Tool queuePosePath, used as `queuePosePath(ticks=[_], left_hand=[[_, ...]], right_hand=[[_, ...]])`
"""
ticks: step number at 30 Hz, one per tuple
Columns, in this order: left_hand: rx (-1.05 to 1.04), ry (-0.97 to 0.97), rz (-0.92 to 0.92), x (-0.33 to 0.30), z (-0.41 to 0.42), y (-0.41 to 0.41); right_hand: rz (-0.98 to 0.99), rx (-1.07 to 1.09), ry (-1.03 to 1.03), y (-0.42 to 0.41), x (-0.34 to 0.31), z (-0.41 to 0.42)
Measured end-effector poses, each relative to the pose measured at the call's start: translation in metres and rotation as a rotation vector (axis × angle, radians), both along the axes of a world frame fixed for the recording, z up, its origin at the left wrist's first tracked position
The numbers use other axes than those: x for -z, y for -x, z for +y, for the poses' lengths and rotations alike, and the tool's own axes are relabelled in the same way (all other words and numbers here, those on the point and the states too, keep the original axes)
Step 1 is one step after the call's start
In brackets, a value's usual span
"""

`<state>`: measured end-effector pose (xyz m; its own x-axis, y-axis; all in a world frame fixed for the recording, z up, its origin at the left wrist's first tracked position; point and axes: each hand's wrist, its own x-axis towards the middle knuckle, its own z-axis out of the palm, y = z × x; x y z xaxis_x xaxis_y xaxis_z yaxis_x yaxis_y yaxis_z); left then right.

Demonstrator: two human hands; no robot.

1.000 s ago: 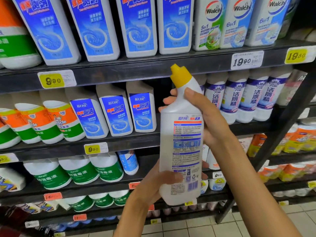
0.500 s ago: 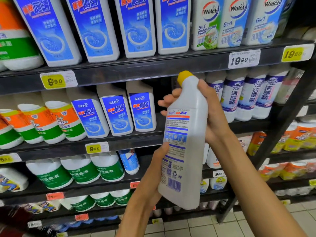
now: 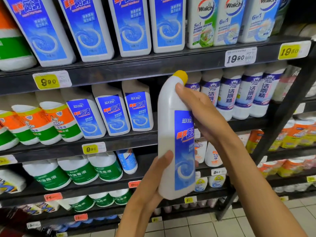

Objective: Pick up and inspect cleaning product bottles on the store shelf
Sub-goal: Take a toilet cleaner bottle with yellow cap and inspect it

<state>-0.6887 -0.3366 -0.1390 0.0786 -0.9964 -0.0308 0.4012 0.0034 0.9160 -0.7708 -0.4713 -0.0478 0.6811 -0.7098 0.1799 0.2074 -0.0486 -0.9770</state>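
Bottle (image 3: 172, 134) is off the shelf (image 3: 119, 72), upright, blue front label facing the camera. Right hand (image 3: 201, 113) grips its shoulder just below the yellow cap (image 3: 180, 76); left hand (image 3: 153, 182) grips its base, thumb on the front. Judged mid-inspection; putting it back and checking others remain. Counts: one bottle held; left of hands, three matching blue-label bottles (image 3: 112, 112); four larger above.
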Motion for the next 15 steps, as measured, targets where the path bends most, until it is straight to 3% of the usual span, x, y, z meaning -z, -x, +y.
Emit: queuePosePath(ticks=[3,7,12,15], left_hand=[[0.065,0.006,0.104,0.002,0.002,0.002],[0.067,-0.054,0.173,0.006,-0.006,0.002],[0.0,-0.083,-0.138,0.004,-0.019,-0.009],[-0.052,-0.102,-0.296,0.014,-0.033,-0.011]], right_hand=[[0.037,-0.102,-0.129,0.0,0.004,-0.006],[0.155,-0.032,-0.171,-0.001,0.008,-0.014],[0.185,0.146,-0.03,-0.004,0.011,-0.025],[0.191,0.134,0.07,-0.008,0.014,-0.03]])
